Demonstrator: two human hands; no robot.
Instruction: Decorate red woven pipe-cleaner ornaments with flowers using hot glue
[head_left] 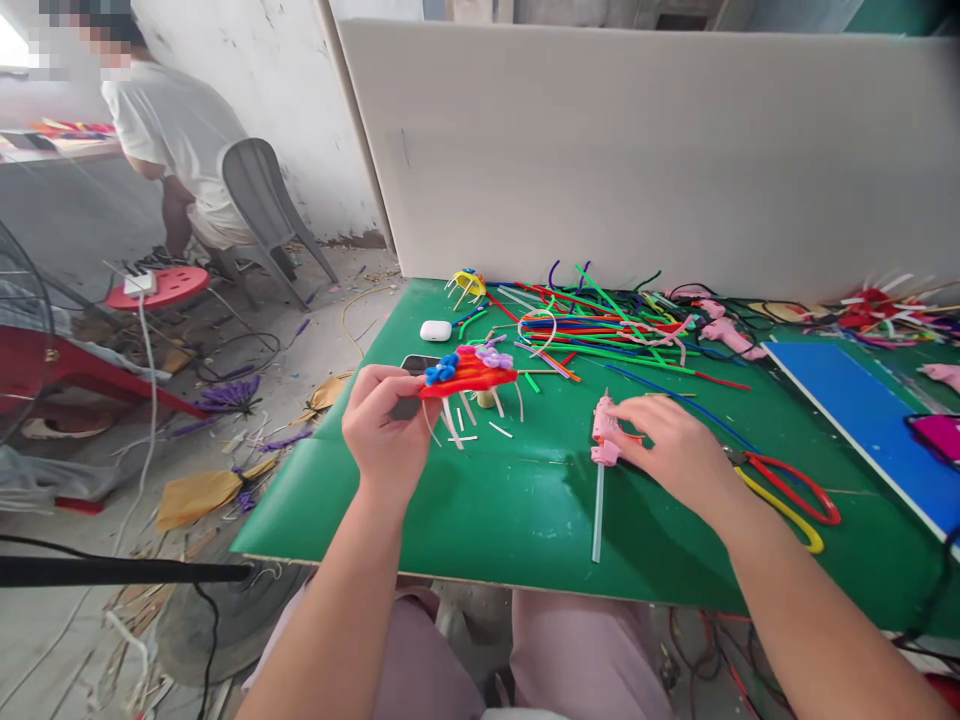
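Observation:
My left hand is closed on a small red pipe-cleaner fan with blue and purple curls on top and white sticks hanging below it. It holds the fan above the green table. My right hand rests on the table with its fingers around a pink glue gun. A clear glue stick pokes out of the gun's back toward me.
A heap of coloured pipe cleaners lies at the table's back by a white board. Scissors with red and yellow handles, a white earbud case, a phone, a blue board. A person sits at far left on a grey chair.

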